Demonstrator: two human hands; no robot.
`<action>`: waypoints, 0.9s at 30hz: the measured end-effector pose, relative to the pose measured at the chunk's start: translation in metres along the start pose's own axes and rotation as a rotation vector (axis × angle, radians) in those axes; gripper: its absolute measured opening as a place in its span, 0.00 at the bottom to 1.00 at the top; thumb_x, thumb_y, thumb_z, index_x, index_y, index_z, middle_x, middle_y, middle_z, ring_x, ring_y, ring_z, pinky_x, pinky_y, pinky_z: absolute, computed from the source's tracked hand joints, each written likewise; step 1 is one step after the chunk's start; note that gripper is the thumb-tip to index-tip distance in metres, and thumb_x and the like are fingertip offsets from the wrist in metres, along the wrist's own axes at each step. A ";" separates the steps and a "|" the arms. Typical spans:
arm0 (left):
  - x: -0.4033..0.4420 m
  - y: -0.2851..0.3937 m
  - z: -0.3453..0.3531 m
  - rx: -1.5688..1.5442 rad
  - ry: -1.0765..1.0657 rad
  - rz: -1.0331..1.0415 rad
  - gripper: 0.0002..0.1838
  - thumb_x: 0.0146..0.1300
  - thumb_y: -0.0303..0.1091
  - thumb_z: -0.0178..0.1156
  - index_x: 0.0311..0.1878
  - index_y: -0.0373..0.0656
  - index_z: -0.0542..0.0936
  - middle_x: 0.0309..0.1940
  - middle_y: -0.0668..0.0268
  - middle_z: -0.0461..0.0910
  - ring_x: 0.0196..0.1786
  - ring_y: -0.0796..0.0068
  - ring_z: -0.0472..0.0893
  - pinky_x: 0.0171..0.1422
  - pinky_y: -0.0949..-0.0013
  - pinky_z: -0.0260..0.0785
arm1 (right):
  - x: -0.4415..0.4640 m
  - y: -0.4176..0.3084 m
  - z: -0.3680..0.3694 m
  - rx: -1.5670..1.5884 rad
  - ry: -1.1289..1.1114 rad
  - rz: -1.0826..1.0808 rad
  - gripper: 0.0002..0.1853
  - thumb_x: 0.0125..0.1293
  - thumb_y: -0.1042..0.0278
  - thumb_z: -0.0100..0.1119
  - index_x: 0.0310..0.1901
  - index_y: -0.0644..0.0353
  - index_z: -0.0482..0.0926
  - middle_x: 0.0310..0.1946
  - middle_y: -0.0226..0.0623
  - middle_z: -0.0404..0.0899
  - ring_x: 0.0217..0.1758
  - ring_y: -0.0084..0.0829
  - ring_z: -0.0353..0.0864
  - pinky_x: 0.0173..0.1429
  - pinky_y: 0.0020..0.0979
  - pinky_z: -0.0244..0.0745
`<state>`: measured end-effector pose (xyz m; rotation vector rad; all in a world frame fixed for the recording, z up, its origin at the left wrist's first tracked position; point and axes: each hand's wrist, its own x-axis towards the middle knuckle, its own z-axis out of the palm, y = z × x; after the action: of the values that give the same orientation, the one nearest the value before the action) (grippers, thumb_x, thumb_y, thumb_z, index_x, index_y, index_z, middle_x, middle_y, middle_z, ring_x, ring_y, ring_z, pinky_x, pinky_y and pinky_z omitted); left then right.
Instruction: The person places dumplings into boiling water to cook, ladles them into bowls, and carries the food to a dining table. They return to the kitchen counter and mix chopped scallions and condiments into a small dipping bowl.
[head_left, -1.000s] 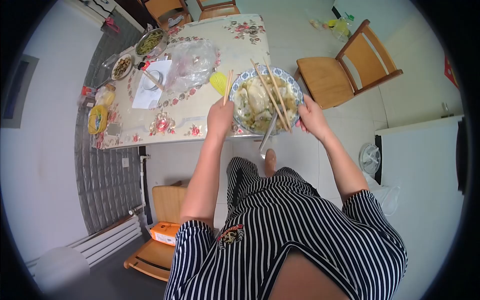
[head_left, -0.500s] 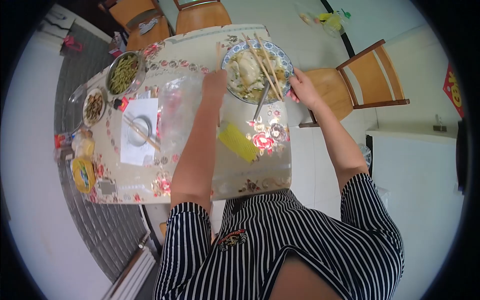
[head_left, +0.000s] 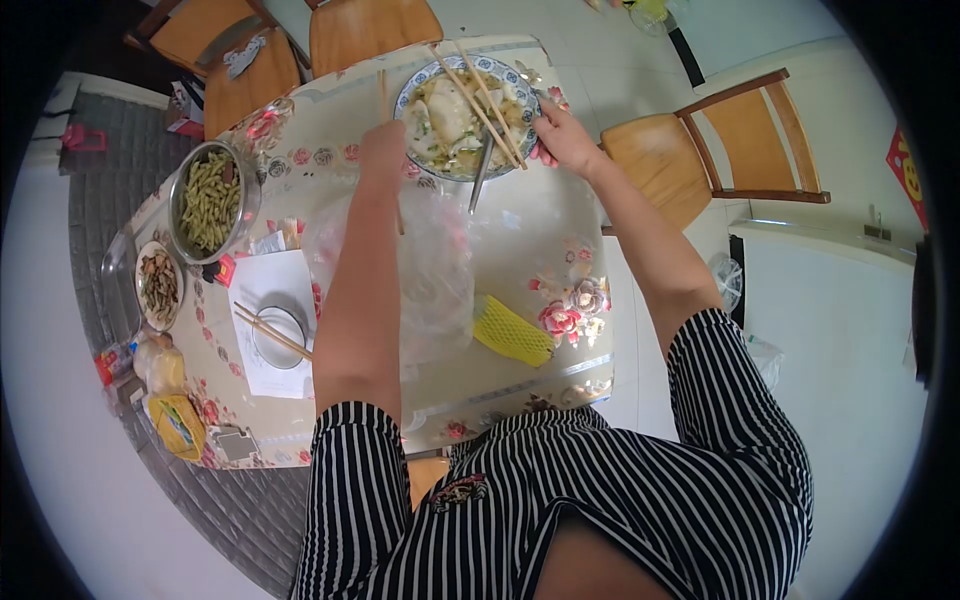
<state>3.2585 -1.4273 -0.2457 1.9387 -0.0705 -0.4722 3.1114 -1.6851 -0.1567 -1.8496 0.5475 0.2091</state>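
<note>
A large blue-and-white patterned bowl point(head_left: 447, 172) of soup holds a pale, whole-looking piece of food and green bits. My right hand point(head_left: 568, 140) grips its right rim, with fingers tucked underneath. At the left rim is my left hand point(head_left: 383, 148), closed, with thin wooden chopsticks point(head_left: 382, 92) sticking out above and below it. How its fingers meet the bowl is hidden. Another pair of chopsticks point(head_left: 478, 85) lies across the bowl, and a metal utensil handle point(head_left: 480, 180) leans out over the near rim. Whether the bowl rests on the table cannot be told.
On the flowered tablecloth point(head_left: 530, 250) lie a clear plastic bag point(head_left: 430, 270) and a yellow mesh sleeve point(head_left: 512, 332). Leftward are a small bowl point(head_left: 278, 345) on white paper, a metal basin of green food point(head_left: 246, 205) and a plate of food point(head_left: 143, 300). A chair point(head_left: 650, 160) stands right.
The bowl, held at both sides, has moved left and farther over the table, away from its right edge. My view has shifted too.
</note>
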 end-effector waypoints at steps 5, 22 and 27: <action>0.001 -0.014 0.002 0.059 0.021 -0.042 0.17 0.58 0.44 0.57 0.30 0.37 0.78 0.18 0.64 0.71 0.19 0.75 0.69 0.23 0.67 0.58 | -0.003 0.012 0.005 0.002 -0.058 0.023 0.20 0.73 0.63 0.39 0.63 0.58 0.68 0.21 0.32 0.76 0.16 0.20 0.71 0.21 0.24 0.69; -0.377 0.039 -0.109 -0.206 0.412 -0.296 0.32 0.70 0.46 0.57 0.73 0.46 0.62 0.33 0.68 0.75 0.15 0.88 0.56 0.17 0.81 0.46 | -0.169 -0.020 0.175 0.015 -0.088 0.167 0.45 0.63 0.57 0.60 0.74 0.69 0.47 0.27 0.41 0.80 0.19 0.31 0.77 0.24 0.30 0.74; -0.430 0.008 -0.060 -0.417 0.387 -0.384 0.42 0.68 0.43 0.62 0.78 0.47 0.50 0.30 0.74 0.71 0.22 0.86 0.62 0.20 0.79 0.52 | -0.191 -0.021 0.168 0.285 -0.192 0.031 0.37 0.62 0.67 0.54 0.72 0.63 0.54 0.24 0.33 0.72 0.16 0.24 0.68 0.19 0.26 0.63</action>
<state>2.8863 -1.2649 -0.0927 1.5963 0.6127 -0.3200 2.9748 -1.4729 -0.1196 -1.5272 0.4470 0.3095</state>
